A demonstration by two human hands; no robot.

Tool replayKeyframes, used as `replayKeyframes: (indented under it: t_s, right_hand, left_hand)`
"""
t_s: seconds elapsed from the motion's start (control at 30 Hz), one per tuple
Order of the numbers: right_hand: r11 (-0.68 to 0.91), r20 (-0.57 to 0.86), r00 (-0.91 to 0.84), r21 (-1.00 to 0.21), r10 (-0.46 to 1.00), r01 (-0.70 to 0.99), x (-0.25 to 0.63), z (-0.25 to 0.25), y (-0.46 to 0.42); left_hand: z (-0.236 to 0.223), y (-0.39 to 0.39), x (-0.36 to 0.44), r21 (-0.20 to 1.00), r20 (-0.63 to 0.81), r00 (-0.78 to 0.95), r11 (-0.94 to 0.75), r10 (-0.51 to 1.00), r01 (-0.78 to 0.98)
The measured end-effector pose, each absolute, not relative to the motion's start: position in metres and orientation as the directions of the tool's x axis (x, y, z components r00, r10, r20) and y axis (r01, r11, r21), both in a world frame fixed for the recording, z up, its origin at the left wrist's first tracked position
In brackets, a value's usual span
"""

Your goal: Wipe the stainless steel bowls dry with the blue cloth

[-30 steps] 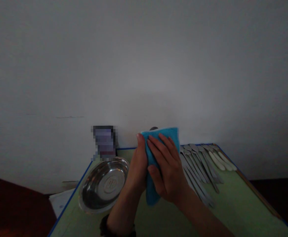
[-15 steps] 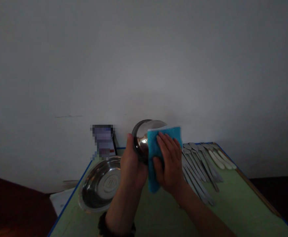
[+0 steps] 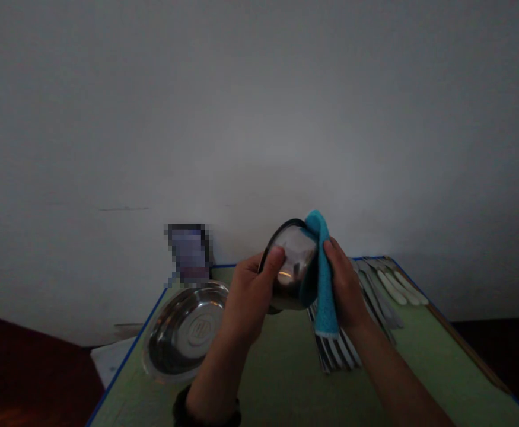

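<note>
Above the table my left hand grips a shiny steel bowl with a dark rim. The bowl is tilted on its side, and my left thumb lies on its outer wall. My right hand is closed on a folded blue cloth, which presses against the right side of the bowl. Its fingers are partly hidden behind the cloth. Below the cloth lie several forks, partly covered by my right hand and the cloth.
A wide steel basin stands on the left of the green table. Behind it a pixelated phone-like device leans on the wall. White-handled cutlery lies at the back right, near other metal cutlery.
The bowl has turned and moved to the right. My right hand and the cloth have shifted right, from across the bowl's front to its right side. More of the forks shows.
</note>
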State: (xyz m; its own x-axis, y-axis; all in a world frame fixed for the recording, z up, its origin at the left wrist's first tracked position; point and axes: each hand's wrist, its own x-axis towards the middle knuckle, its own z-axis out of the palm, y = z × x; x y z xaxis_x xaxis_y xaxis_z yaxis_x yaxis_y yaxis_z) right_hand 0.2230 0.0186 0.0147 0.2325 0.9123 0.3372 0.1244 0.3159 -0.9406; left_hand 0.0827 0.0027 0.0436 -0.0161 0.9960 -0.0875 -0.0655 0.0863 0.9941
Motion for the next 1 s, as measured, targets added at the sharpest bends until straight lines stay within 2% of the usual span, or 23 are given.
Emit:
replayKeyframes:
  t_s: [0.07,0.17,0.3,0.4,0.5,0.77,0.87,0.93,1.0]
  right_hand:
    - [0.299,0.307,0.232,-0.952,0.923,0.069,0.222,0.014,0.020]
    - [0.260,0.246,0.217,-0.965,0.945,-0.035,0.220,0.011,0.021]
    - [0.063,0.037,0.122,-0.974,0.992,-0.218,0.220,0.016,0.021]
    - [0.036,0.031,0.024,-0.965,0.999,-0.261,0.222,0.028,0.016]
    - [0.058,0.039,0.072,-0.955,0.997,-0.291,0.223,0.037,0.010]
    - [-0.019,-0.135,0.261,-0.914,0.956,-0.404,0.230,0.031,0.018]
    - [0.088,-0.059,0.384,-0.931,0.921,-0.353,0.244,0.035,0.020]
    - [0.220,0.125,0.450,-0.961,0.884,-0.166,0.254,0.040,0.016]
    - [0.318,0.338,0.359,-0.941,0.870,0.116,0.260,0.045,0.010]
  left_hand:
    - [0.045,0.000,0.083,0.997,-0.059,0.049,0.056,0.997,0.055]
    - [0.048,-0.002,0.082,0.974,0.041,0.204,-0.085,0.978,0.211]
    - [0.049,-0.004,0.081,0.811,0.155,0.382,-0.339,0.911,0.478]
    - [0.049,-0.005,0.078,0.719,0.209,0.461,-0.455,0.862,0.525]
    - [0.049,-0.005,0.078,0.643,0.236,0.499,-0.519,0.834,0.563]
    - [0.047,-0.008,0.074,0.341,0.209,0.490,-0.532,0.846,0.775]
    - [0.045,-0.006,0.066,0.256,0.191,0.476,-0.512,0.859,0.820]
    - [0.046,-0.005,0.063,0.214,0.176,0.497,-0.526,0.849,0.823]
    - [0.048,-0.004,0.063,0.202,0.177,0.533,-0.560,0.827,0.803]
